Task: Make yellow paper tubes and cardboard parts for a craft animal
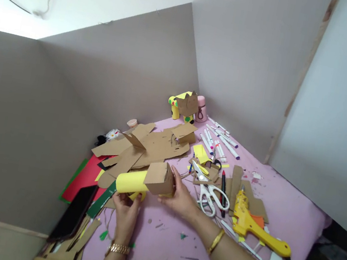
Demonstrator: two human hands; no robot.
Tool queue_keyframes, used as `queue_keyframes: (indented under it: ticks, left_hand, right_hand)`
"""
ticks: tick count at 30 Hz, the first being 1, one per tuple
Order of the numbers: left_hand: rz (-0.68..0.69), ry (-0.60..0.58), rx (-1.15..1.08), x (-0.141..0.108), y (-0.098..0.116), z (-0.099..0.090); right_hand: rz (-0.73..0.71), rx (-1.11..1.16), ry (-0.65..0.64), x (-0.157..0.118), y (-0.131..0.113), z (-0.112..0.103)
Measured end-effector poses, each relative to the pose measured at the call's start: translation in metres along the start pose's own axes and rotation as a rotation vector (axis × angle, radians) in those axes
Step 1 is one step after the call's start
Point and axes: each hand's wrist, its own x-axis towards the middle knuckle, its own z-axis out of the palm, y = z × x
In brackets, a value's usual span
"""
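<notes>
Both hands hold a craft piece in the middle of the view: a yellow paper tube (131,180) lying level, with a brown cardboard box shape (156,178) at its right end. My left hand (126,211) grips from below, with thumb and fingers around a smaller yellow part under the tube. My right hand (181,200) closes on the box shape from the right, its fingers partly hidden behind it. Right of that hand lie white-handled scissors (207,193) on cardboard scraps. A dark green box (102,200) lies left of my left hand.
A yellow glue gun (253,225) rests at the right on cardboard. White markers (220,138) lie further back. A yellow cat-faced figure (186,104) stands by a pink bottle (201,109) in the corner. Cut cardboard (157,145), red paper (87,177) and a black phone (74,213) are left. Partitions surround the table.
</notes>
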Motion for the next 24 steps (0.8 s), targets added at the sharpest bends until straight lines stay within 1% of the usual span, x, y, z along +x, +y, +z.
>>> queue_keyframes:
  ticks: [4, 9, 18, 24]
  left_hand:
    - [0.007, -0.004, -0.02, 0.001, -0.004, -0.001]
    - [0.014, -0.004, -0.048, 0.002, -0.011, -0.002]
    - [0.008, -0.01, -0.076, 0.002, -0.012, -0.003]
    - [0.009, -0.004, -0.069, 0.001, -0.013, -0.003]
  right_hand:
    - [0.012, -0.01, -0.015, 0.001, 0.009, -0.002]
    - [-0.012, -0.044, -0.043, 0.002, 0.018, -0.003]
    - [-0.01, -0.161, -0.121, 0.0, 0.011, -0.005]
    - [0.003, -0.186, -0.097, -0.001, 0.012, -0.004]
